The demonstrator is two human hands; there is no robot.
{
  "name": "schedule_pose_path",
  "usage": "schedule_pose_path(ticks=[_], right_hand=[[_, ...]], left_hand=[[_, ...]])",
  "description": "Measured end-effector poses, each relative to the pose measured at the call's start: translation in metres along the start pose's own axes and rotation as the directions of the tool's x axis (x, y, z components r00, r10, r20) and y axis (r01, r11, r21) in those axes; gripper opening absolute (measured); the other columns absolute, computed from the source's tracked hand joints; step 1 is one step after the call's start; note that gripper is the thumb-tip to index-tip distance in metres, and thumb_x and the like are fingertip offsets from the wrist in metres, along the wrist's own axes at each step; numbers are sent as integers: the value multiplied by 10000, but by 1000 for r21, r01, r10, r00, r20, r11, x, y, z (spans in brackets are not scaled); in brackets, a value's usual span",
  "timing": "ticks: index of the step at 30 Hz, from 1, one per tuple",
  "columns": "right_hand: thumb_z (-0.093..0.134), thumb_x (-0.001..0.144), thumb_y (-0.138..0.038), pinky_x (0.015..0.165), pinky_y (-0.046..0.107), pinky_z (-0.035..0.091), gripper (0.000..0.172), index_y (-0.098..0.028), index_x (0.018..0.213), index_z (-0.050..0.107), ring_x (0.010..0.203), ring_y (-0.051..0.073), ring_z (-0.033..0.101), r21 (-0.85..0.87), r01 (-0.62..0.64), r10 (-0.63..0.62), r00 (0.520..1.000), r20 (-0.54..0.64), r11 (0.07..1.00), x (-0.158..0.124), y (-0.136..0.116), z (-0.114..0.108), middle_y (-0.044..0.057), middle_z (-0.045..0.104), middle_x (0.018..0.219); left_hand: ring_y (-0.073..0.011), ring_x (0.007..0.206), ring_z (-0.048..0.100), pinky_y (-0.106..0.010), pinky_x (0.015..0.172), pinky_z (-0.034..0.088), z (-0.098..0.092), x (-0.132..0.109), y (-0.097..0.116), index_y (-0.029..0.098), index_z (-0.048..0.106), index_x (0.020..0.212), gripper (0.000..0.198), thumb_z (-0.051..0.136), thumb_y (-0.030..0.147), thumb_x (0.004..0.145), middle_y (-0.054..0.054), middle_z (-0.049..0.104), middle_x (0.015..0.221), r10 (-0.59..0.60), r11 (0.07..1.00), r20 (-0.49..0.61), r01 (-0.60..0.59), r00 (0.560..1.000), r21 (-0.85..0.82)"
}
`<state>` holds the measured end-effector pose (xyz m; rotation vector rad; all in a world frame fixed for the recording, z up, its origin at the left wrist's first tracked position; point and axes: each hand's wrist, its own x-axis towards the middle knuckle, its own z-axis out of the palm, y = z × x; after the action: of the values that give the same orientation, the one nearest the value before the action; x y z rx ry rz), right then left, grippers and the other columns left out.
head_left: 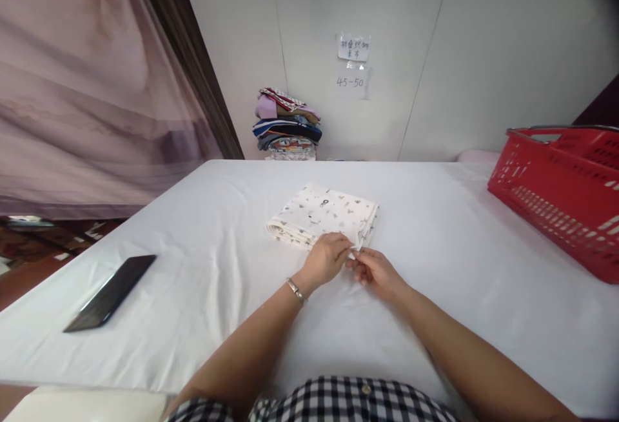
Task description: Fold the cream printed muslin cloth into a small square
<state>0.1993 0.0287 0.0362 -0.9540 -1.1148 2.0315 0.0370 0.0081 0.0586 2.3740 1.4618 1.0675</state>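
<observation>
A folded white cloth (325, 210) with small dark printed figures lies flat on the white-covered table (425, 235), its layers showing along the near edge. At its near right corner, my left hand (330, 255) is closed in a pinch on the cloth's edge. My right hand (376, 271) meets it there from the right, thumb and fingers pinching the same corner. The fingertips of both hands nearly touch. Exactly which layers they grip is too small to make out.
On the left side of the table lies a dark flat panel (111, 293). A red plastic basket (556, 196) stands at the right. Behind the far edge rises a pile of folded fabrics (287, 126) against the wall. A pink curtain (91, 80) hangs at the left.
</observation>
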Motion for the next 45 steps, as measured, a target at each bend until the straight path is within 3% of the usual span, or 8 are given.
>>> schedule_pose_path(ticks=[3,8,12,16,21,26,41,45], right_hand=[[661,713,-370,330,165,268,240,-153,723,558,392,49,470,14,-6,6,1000,2,1000,-1,-1,-1,10,625,668],[635,722,-460,331,182,196,340,-159,625,509,346,34,360,-14,26,-25,997,70,1000,-5,-7,-1,-40,513,523],[632,712,-439,354,192,215,292,-164,801,587,355,53,355,-53,120,-119,993,18,991,-7,-21,-9,-61,475,473],[632,696,-373,352,190,231,229,-165,786,600,362,57,393,-218,161,-199,966,-166,963,-4,-30,-26,-56,513,495],[601,729,-413,325,186,257,271,-155,650,575,330,54,416,-465,-36,7,998,-64,885,-2,-20,-28,-6,600,538],[610,736,-423,285,172,206,311,-156,588,551,308,47,424,-512,-94,93,995,-27,854,-1,-5,-14,15,629,549],[610,745,-460,300,183,302,337,-145,632,573,363,83,513,-452,-97,62,994,-92,887,-2,-2,-9,68,677,680],[653,698,-438,311,179,294,305,-153,628,567,372,76,496,-322,-47,0,990,-144,946,1,1,-7,19,630,595]], left_hand=[[-174,868,567,-329,805,432,-1,-5,1,206,625,956,212,448,165,845,-55,635,925,36,999,92,-38,995,27],[-215,988,545,-375,878,420,-10,-8,-2,212,568,1092,347,566,167,748,-70,607,1058,45,998,75,-48,996,31],[-164,876,573,-298,787,448,-15,1,-3,205,592,965,188,511,163,800,-38,628,929,-119,990,-112,109,987,-88],[-150,871,555,-283,780,439,-15,8,-3,192,556,974,155,471,200,845,-39,603,939,-255,966,-344,224,904,-127],[-182,942,543,-347,859,409,-1,4,-6,194,549,1019,198,468,162,841,-50,615,991,-55,993,-189,73,981,90],[-184,948,539,-362,863,409,4,-1,-7,191,545,1047,229,440,141,850,-58,616,995,7,990,-193,21,981,139],[-169,939,553,-351,851,422,5,-2,-9,211,563,1046,230,462,160,847,-49,623,1003,-12,996,-213,31,977,85],[-173,935,558,-359,852,426,5,-3,-10,211,571,1040,227,459,168,847,-52,626,995,-20,996,-205,37,979,76]])
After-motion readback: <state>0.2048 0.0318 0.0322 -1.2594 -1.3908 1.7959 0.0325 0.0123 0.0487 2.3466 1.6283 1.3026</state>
